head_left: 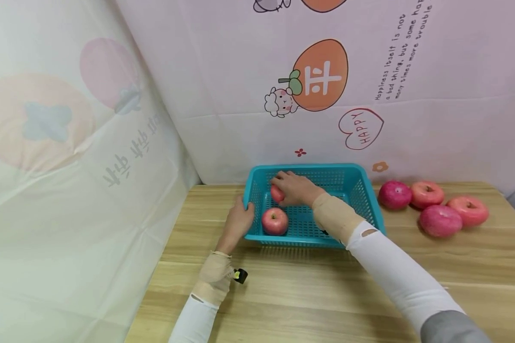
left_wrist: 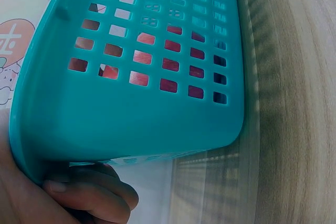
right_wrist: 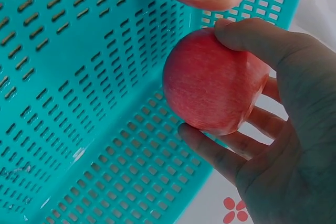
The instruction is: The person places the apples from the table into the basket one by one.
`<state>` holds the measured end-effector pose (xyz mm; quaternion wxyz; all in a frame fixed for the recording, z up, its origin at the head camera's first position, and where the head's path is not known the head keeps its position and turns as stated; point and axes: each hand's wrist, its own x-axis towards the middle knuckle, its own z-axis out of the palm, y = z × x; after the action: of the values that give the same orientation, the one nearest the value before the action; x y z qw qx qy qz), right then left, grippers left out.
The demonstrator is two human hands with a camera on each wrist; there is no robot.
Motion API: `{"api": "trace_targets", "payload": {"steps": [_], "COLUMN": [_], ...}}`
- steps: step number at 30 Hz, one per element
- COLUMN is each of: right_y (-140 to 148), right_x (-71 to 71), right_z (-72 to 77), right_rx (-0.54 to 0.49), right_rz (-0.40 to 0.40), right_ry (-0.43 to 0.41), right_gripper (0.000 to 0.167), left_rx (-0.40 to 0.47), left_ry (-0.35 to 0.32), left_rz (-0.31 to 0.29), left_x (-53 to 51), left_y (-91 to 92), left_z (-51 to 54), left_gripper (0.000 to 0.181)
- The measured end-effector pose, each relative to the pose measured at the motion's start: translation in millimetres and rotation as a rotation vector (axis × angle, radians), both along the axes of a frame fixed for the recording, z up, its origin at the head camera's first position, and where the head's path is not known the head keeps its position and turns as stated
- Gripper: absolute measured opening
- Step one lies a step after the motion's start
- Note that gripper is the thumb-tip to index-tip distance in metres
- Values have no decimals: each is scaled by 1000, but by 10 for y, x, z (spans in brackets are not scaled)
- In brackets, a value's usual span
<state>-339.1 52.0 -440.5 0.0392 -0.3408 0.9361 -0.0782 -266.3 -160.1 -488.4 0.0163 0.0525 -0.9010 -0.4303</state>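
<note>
A turquoise plastic basket (head_left: 310, 242) with slotted walls stands on the wooden table against the back cloth. My left hand (head_left: 239, 219) grips its left rim; in the left wrist view the fingers of that hand (left_wrist: 92, 195) curl below the basket's lip (left_wrist: 27, 135). Inside, at the back left, my right hand (head_left: 298, 187) holds a red apple (head_left: 277, 194). The right wrist view shows thumb and fingers spread around this apple (right_wrist: 210, 85). Nearer the front left corner lies another apple (head_left: 275, 221), apart from the right hand.
To the right of the basket, two pinkish-red apples (head_left: 468, 210) and two magenta round fruits (head_left: 440, 221) sit grouped on the table (head_left: 309, 295). A printed cloth (head_left: 231, 95) rises behind the basket, and another pale cloth (head_left: 90, 214) hangs at the left.
</note>
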Motion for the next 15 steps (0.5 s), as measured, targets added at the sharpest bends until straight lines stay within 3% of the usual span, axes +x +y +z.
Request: {"api": "trace_targets", "payload": {"steps": [15], "right_y": [-72], "right_x": [-80], "right_z": [-109], "right_rx": [-7], "right_rz": [8], "right_ry": [-23], "right_gripper": [71], "left_rx": [4], "left_ry": [1], "left_rz": [4], "left_x": [9], "left_y": [-3], "left_z": [4], "left_gripper": [42]}}
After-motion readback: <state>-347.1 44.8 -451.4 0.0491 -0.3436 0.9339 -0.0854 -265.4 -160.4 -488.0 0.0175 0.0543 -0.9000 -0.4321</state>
